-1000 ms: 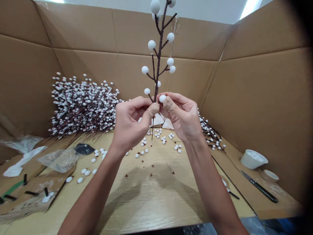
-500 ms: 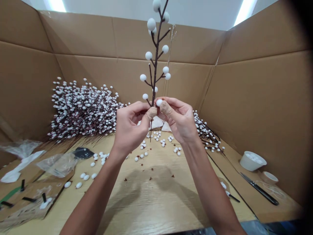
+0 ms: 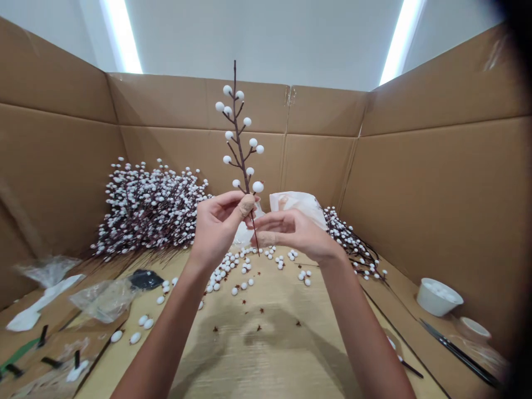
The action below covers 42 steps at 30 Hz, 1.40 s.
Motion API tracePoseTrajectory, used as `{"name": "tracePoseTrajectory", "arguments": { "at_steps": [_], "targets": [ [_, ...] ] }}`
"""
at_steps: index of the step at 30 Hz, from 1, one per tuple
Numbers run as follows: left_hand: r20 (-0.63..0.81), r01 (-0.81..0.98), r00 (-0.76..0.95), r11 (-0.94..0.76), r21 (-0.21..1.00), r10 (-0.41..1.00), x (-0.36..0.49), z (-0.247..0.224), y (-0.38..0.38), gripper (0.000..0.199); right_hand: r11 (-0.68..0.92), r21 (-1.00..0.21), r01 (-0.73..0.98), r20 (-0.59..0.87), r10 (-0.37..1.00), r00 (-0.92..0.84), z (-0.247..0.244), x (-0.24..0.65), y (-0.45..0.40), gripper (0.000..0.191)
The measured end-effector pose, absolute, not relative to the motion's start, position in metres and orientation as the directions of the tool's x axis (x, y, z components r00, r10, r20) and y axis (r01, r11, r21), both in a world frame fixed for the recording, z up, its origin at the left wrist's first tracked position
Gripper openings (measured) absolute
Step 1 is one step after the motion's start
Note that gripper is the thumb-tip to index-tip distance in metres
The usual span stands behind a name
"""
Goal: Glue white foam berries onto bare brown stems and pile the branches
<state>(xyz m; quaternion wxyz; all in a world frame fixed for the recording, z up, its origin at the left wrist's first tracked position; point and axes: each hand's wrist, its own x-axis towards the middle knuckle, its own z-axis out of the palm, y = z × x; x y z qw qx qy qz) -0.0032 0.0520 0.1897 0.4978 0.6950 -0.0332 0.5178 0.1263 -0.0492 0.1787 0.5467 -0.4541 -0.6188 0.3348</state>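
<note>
Left hand (image 3: 216, 226) rising upright, fingers pinching lower white-balled branch (image 3: 240, 145), which is leaning slightly above tabletop (image 3: 249, 366). Right hand (image 3: 297, 233) pointing inward, fingers narrowing beside stem's tail; grip unclear.

Two bright ceiling lights (image 3: 121, 36) glare white above. Soft shadows fall across the shiny table (image 3: 266, 360). The edges bend, the right corner darkens, and fine detail looks soft.
</note>
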Motion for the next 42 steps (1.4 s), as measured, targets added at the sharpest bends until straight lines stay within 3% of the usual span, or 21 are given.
{"name": "tracePoseTrajectory", "arguments": {
  "at_steps": [8,12,16,23,27,33,42],
  "targets": [
    [0.655,-0.588,0.578,-0.309,0.748,0.486,-0.004,0.190,0.068,0.018,0.406,-0.903,0.142,0.416,0.908,0.045,0.171,0.112,-0.039,0.021],
    [0.545,-0.538,0.630,-0.196,0.820,0.553,-0.015,0.198,0.082,0.031,0.369,-0.916,0.158,0.390,0.911,0.131,0.169,0.108,-0.037,0.019],
    [0.585,-0.564,0.501,-0.271,0.780,0.639,-0.029,0.208,0.087,0.044,0.318,-0.911,0.263,0.372,0.909,0.187,0.163,0.099,-0.031,0.011],
    [0.673,-0.570,0.469,-0.386,0.725,0.571,-0.045,0.211,0.079,0.028,0.291,-0.829,0.478,0.443,0.863,0.243,0.152,0.077,-0.026,0.014],
    [0.702,-0.549,0.392,-0.462,0.697,0.594,-0.042,0.208,0.076,0.020,0.248,-0.743,0.621,0.517,0.803,0.298,0.146,0.065,-0.024,0.017],
    [0.681,-0.608,0.292,-0.419,0.674,0.672,-0.031,0.206,0.069,0.012,0.121,-0.552,0.825,0.623,0.717,0.312,0.140,0.055,-0.021,0.022],
    [0.599,-0.673,0.251,-0.307,0.673,0.761,-0.025,0.205,0.067,0.011,-0.005,-0.360,0.933,0.676,0.687,0.265,0.137,0.050,-0.019,0.021]
  ]
}}
